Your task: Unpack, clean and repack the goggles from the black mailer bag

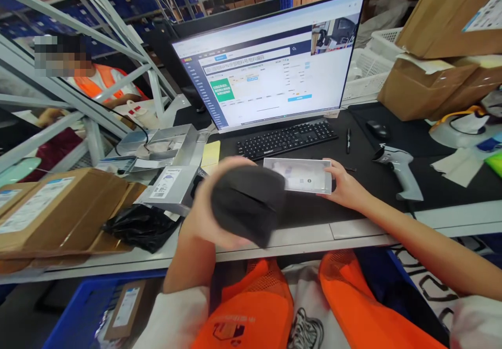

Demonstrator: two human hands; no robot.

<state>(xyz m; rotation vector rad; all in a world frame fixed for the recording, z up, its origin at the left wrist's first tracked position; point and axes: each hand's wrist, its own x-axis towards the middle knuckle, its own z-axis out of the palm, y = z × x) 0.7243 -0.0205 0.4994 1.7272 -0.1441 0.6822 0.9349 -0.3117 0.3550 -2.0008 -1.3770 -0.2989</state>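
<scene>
My left hand [204,208] is wrapped round a dark, rounded object [247,200], blurred by motion, with a slit or fold across its face; its kind is unclear. It is raised over the desk's front edge and covers part of a flat white box [308,175]. That box, with small print on its face, is gripped at its right end by my right hand [345,184], thumb and fingers pinching the edge. Behind the box lies a black keyboard [288,137]. A silver-grey box [168,187] with a label sits left of my left hand.
A monitor [270,67] stands at the back. Toward the right are a barcode scanner [400,169], a mouse [377,129], a pen [348,141] and cardboard boxes [423,85]. More cartons [58,208] and a black plastic bag [143,226] lie left. A person in an orange vest [105,82] sits beyond the frame bars.
</scene>
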